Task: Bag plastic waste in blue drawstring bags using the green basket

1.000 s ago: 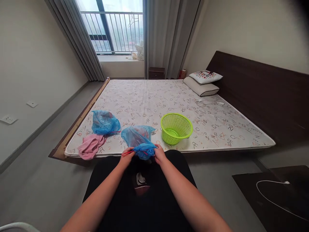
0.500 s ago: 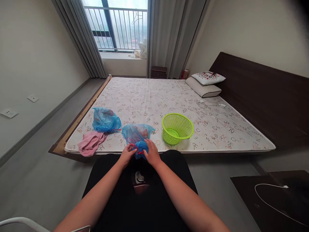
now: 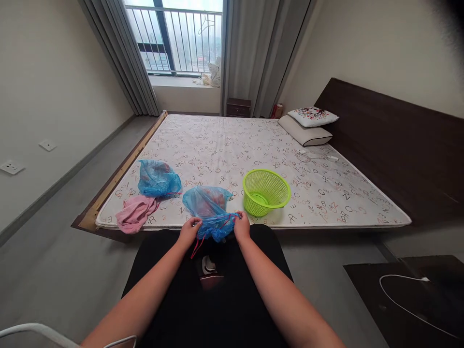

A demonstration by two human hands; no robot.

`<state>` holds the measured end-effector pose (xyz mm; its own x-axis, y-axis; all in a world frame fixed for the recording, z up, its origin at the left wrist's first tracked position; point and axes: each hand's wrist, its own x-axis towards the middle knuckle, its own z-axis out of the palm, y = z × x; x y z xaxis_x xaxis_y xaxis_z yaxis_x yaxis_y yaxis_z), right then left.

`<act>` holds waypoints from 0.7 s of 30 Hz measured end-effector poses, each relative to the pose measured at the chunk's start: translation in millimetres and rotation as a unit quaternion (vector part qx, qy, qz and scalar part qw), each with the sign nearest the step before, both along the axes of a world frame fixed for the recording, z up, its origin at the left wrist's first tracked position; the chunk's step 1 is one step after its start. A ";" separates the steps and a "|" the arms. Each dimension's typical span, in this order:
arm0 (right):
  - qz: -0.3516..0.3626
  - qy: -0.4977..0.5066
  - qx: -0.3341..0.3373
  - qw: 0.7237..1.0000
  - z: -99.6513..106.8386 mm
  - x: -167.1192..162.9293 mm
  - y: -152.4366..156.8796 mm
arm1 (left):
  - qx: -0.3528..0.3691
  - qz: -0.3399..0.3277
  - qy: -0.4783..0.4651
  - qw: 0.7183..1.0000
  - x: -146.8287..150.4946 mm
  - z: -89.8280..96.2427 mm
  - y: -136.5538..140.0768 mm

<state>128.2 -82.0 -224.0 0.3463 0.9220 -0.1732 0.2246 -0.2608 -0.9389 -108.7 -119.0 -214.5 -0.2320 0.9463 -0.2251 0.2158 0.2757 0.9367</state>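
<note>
A translucent blue plastic drawstring bag [image 3: 207, 200] with reddish contents lies at the mattress's front edge, its mouth stretched sideways toward me. My left hand [image 3: 189, 233] pinches the left side of the mouth. At the right side, my right hand [image 3: 242, 227] grips the gathered rim. A red drawstring [image 3: 196, 247] dangles below the left hand, and more red string runs along the mouth. The contents are blurred by the plastic. To the left sits a second blue bag [image 3: 158, 179], and right of my hands stands a green plastic basket [image 3: 266, 192] with nothing visible inside.
A pink cloth [image 3: 136, 214] lies at the front left corner of the patterned mattress [image 3: 224, 145]. Two pillows [image 3: 308, 126] are stacked by the dark headboard [image 3: 384, 130]. A white cable [image 3: 402, 302] crosses a dark surface at lower right.
My hands have moved apart, the right one to the right, spreading the bag's bunched mouth wide. The red string now hangs down at the left.
</note>
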 end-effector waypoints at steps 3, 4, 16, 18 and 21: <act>-0.017 0.024 0.003 1.000 -0.5 -2.1 -0.2 | -0.007 0.021 0.023 1.000 -3.3 -0.9 0.0; -0.023 0.030 0.005 0.999 -0.2 -2.9 -0.3 | -0.010 0.026 0.032 0.999 -4.1 -0.7 -0.8; -0.069 0.136 0.032 0.988 -2.7 3.7 2.8 | -0.041 0.036 0.005 0.999 -10.5 8.6 0.1; -0.070 0.180 0.041 0.980 -7.9 2.9 4.7 | -0.067 -0.030 -0.046 0.996 -4.9 9.4 -2.4; -0.044 0.190 0.033 0.980 -16.2 0.6 9.4 | -0.128 -0.150 -0.102 0.975 6.5 7.7 -11.3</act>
